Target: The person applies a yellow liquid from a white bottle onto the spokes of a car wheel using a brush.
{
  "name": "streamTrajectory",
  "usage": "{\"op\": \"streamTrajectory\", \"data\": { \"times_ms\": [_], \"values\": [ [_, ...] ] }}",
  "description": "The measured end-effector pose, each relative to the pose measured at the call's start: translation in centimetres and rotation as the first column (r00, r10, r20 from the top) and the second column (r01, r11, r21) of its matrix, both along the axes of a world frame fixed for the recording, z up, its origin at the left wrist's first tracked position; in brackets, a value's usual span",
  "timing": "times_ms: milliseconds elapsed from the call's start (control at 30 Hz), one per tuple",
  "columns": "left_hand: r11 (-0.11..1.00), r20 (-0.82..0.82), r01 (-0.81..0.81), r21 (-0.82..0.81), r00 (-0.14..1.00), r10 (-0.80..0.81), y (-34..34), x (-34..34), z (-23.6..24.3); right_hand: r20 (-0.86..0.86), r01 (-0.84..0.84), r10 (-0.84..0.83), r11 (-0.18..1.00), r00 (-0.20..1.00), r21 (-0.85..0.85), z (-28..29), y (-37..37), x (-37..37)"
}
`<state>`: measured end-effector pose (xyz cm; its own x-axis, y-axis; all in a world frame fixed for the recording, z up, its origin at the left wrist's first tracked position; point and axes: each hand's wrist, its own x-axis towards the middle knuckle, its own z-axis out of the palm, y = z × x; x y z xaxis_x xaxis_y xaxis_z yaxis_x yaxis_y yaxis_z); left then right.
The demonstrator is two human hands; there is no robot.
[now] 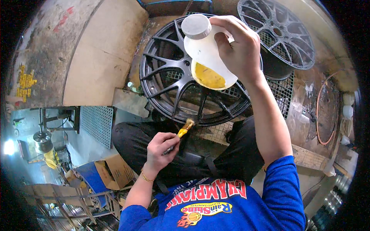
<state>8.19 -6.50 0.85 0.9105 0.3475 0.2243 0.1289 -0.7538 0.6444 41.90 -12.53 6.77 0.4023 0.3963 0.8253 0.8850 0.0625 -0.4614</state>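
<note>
My right hand (241,46) is closed round the upper side of a white plastic jug (214,48) with a white screw cap (196,26). The jug is over a dark multi-spoke wheel rim (163,61) and hides part of its spokes. On the jug's near side shows a yellow patch (209,76); I cannot tell whether it is liquid or a label. Lower down, my left hand (163,148) grips a paintbrush (184,130) with a yellow handle. Its bristles point up and away, close to the rim's near edge; whether they touch it is unclear.
A second, greyer wheel rim (277,32) leans at the far right. Black grating (283,92) lies under the rims. An orange hose (318,119) curves along the right side. A pale board (102,54) stands at left, and a cardboard box (114,172) sits lower left.
</note>
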Motion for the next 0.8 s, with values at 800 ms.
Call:
{"op": "streamTrajectory", "data": {
  "times_ms": [800],
  "values": [
    [0.984, -0.034, 0.081, 0.16, 0.996, -0.077, 1.5, -2.7, 0.0, -0.048, 0.002, -0.004, 0.998, 0.999, -0.058, 0.4, -0.7, -0.2]
  ]
}}
